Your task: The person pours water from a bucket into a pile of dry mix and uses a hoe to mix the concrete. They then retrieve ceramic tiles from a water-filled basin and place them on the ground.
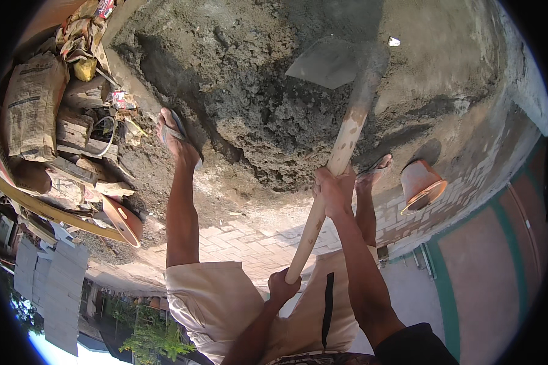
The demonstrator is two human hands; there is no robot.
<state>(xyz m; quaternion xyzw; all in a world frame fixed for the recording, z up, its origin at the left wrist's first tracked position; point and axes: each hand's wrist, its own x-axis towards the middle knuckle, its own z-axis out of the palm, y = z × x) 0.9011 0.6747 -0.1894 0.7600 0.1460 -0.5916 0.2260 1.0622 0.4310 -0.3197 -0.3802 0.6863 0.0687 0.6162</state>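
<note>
Both my hands grip the wooden handle (347, 137) of a hoe. My left hand (283, 287) is wrapped around its butt end, close to my shorts. Farther up the shaft, beside my right shin, my right hand (334, 190) is closed around it. The handle's upper part is coated with grey mortar and looks blurred. A flat grey hoe blade (326, 63) extends leftward from the far end, over a heap of wet mortar (274, 123). From this view I cannot tell whether the blade touches the heap.
My sandalled feet flank the heap's near side. An orange bucket (420, 182) lies tipped beyond my right foot. At left are paper sacks (34, 107), wood blocks (73, 127) and an orange-brown, slotted object (121, 221). Brick paving (237, 242) runs behind; a wall (488, 260) stands right.
</note>
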